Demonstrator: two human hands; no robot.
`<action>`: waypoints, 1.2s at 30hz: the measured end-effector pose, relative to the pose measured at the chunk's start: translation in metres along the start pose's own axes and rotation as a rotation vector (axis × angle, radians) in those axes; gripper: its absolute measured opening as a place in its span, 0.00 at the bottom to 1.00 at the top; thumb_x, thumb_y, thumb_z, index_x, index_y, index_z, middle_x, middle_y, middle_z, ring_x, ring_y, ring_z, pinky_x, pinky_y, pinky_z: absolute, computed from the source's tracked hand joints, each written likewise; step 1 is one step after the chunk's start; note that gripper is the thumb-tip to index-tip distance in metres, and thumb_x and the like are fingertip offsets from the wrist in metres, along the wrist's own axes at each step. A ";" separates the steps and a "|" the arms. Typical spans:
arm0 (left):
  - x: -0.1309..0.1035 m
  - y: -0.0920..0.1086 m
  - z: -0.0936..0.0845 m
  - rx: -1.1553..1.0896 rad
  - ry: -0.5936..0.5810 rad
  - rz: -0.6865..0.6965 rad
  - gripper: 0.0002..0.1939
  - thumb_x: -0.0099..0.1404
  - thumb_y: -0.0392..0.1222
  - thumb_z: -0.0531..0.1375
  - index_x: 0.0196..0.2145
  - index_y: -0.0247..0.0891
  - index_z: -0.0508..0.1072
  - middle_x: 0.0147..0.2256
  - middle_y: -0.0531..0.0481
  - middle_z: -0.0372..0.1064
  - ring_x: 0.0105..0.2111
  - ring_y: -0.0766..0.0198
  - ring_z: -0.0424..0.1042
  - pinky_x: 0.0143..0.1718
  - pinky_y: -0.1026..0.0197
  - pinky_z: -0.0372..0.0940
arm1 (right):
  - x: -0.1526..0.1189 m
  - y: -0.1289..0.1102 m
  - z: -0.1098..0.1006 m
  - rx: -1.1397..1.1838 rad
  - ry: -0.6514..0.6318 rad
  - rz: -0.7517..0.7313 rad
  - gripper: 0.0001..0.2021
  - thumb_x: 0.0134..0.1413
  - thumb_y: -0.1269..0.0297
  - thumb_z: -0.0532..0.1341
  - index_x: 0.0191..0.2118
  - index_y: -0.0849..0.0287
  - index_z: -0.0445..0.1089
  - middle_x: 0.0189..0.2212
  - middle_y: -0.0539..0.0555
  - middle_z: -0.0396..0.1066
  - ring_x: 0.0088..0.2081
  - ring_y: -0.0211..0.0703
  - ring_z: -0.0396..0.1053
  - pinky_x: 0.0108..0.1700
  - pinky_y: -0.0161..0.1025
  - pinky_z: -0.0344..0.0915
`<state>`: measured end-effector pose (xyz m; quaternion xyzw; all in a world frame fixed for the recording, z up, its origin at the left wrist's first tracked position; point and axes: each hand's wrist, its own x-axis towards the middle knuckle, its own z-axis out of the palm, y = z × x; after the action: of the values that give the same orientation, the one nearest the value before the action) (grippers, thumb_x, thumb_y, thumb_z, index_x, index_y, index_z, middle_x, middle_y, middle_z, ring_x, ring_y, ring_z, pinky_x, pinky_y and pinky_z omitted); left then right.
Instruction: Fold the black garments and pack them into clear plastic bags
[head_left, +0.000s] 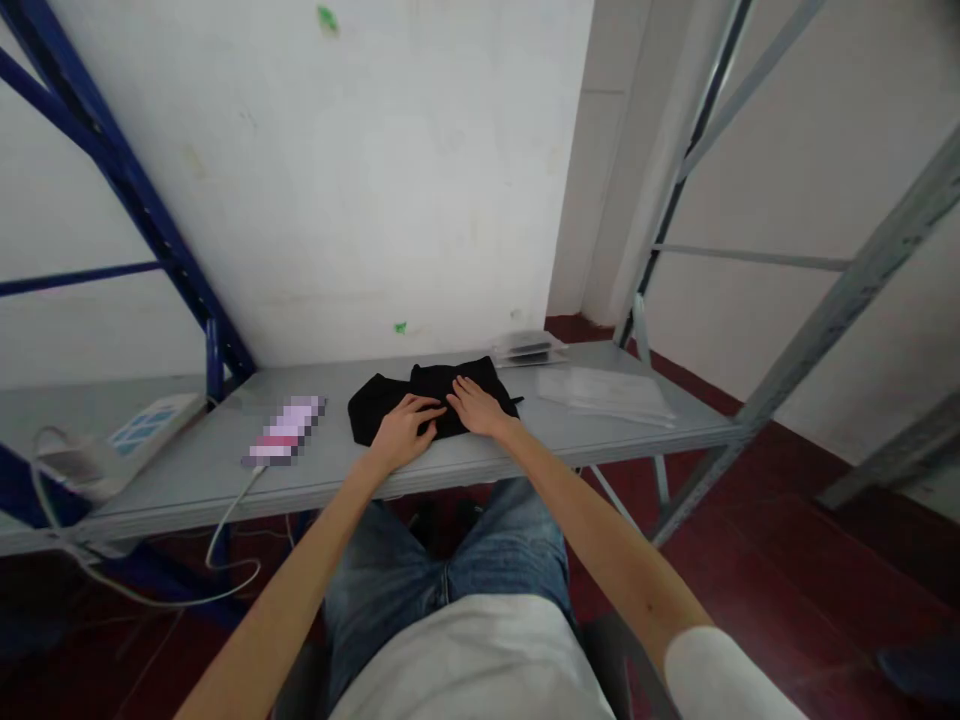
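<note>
A black cloth item [367,408], perhaps a garment, lies partly folded on the grey shelf top [330,480] in front of me. My left hand [405,432] rests on its near left part, fingers spread and a gap between thumb and forefinger. On the cloth's right part lies my right hand [478,407], flat with its fingers stretched out. The two hands are close together near the cloth's middle, and neither shows a grip on it. What kind of garment it is, I cannot tell.
Left of the cloth lies a phone [286,430] with a white cable [225,515]. Farther left is a white power strip [154,440]. To the right are clear plastic bags [607,392] and a packaged stack [529,348]. Blue posts [142,190] and grey posts [847,290] frame the shelf.
</note>
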<state>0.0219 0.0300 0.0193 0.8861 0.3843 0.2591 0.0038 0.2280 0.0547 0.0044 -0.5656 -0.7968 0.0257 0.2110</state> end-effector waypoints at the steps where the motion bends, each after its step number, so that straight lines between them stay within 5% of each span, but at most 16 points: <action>1: -0.001 0.000 0.000 -0.005 0.012 0.013 0.20 0.71 0.40 0.55 0.56 0.48 0.79 0.58 0.50 0.74 0.59 0.53 0.68 0.63 0.50 0.66 | -0.003 0.002 -0.004 0.001 0.024 0.018 0.30 0.76 0.55 0.45 0.72 0.71 0.57 0.74 0.66 0.52 0.75 0.52 0.48 0.73 0.50 0.52; 4: -0.002 -0.001 0.001 -0.010 0.055 0.044 0.20 0.73 0.44 0.54 0.57 0.46 0.78 0.58 0.49 0.74 0.58 0.52 0.69 0.62 0.48 0.66 | -0.025 0.023 -0.028 -0.037 0.161 0.107 0.29 0.75 0.58 0.47 0.74 0.69 0.54 0.74 0.66 0.52 0.75 0.52 0.49 0.72 0.51 0.52; 9: -0.009 -0.001 0.001 -0.021 0.193 0.045 0.21 0.75 0.45 0.54 0.61 0.43 0.74 0.58 0.46 0.74 0.57 0.51 0.71 0.65 0.43 0.63 | -0.100 0.105 -0.090 -0.234 0.324 0.401 0.26 0.67 0.73 0.51 0.68 0.69 0.64 0.67 0.67 0.64 0.71 0.57 0.57 0.71 0.55 0.53; 13: -0.025 -0.002 -0.007 -0.007 0.278 -0.037 0.18 0.74 0.41 0.53 0.57 0.42 0.74 0.52 0.44 0.76 0.53 0.52 0.73 0.62 0.44 0.66 | -0.145 0.155 -0.111 -0.301 0.237 0.656 0.26 0.63 0.73 0.55 0.65 0.65 0.70 0.60 0.68 0.73 0.61 0.57 0.71 0.63 0.50 0.64; 17: -0.036 -0.006 -0.014 -0.025 0.289 -0.084 0.15 0.73 0.39 0.54 0.53 0.40 0.75 0.43 0.45 0.77 0.46 0.52 0.74 0.54 0.47 0.69 | -0.155 0.159 -0.111 -0.257 0.133 0.830 0.20 0.63 0.68 0.59 0.58 0.54 0.78 0.51 0.63 0.79 0.53 0.57 0.77 0.54 0.48 0.70; 20: -0.038 -0.008 -0.015 -0.054 0.304 -0.109 0.13 0.72 0.38 0.55 0.51 0.41 0.75 0.41 0.46 0.77 0.46 0.53 0.73 0.53 0.48 0.69 | -0.151 0.148 -0.117 -0.223 0.195 0.863 0.16 0.66 0.62 0.59 0.52 0.55 0.82 0.46 0.64 0.81 0.49 0.59 0.78 0.49 0.48 0.71; 23: -0.037 -0.005 -0.015 -0.102 0.363 -0.132 0.14 0.71 0.37 0.56 0.52 0.42 0.73 0.41 0.48 0.75 0.46 0.55 0.74 0.52 0.51 0.70 | -0.141 0.126 -0.131 -0.212 0.403 0.808 0.18 0.68 0.59 0.57 0.53 0.60 0.81 0.44 0.67 0.81 0.45 0.61 0.78 0.48 0.50 0.70; 27: -0.035 0.006 -0.022 -0.163 0.446 -0.144 0.23 0.68 0.37 0.60 0.60 0.44 0.67 0.46 0.48 0.71 0.42 0.60 0.74 0.44 0.58 0.73 | -0.112 0.063 -0.132 -0.144 0.650 0.369 0.18 0.71 0.63 0.55 0.53 0.60 0.81 0.48 0.63 0.80 0.47 0.58 0.75 0.51 0.50 0.68; 32: -0.030 0.028 -0.038 -0.097 0.459 -0.070 0.30 0.69 0.40 0.63 0.66 0.47 0.63 0.59 0.44 0.66 0.44 0.62 0.75 0.45 0.58 0.73 | -0.083 -0.034 -0.084 -0.110 0.527 -0.105 0.15 0.71 0.68 0.57 0.51 0.52 0.81 0.45 0.56 0.81 0.47 0.52 0.73 0.50 0.47 0.65; 36: -0.028 0.035 -0.044 0.125 0.240 0.079 0.07 0.72 0.42 0.62 0.46 0.43 0.78 0.45 0.46 0.77 0.43 0.56 0.76 0.47 0.53 0.70 | -0.081 -0.065 -0.056 -0.135 0.407 -0.248 0.14 0.70 0.70 0.59 0.53 0.50 0.79 0.46 0.55 0.81 0.49 0.51 0.72 0.50 0.47 0.63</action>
<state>0.0089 -0.0221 0.0519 0.8618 0.3621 0.3385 -0.1077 0.2124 -0.0533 0.0489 -0.4697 -0.8013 -0.1682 0.3302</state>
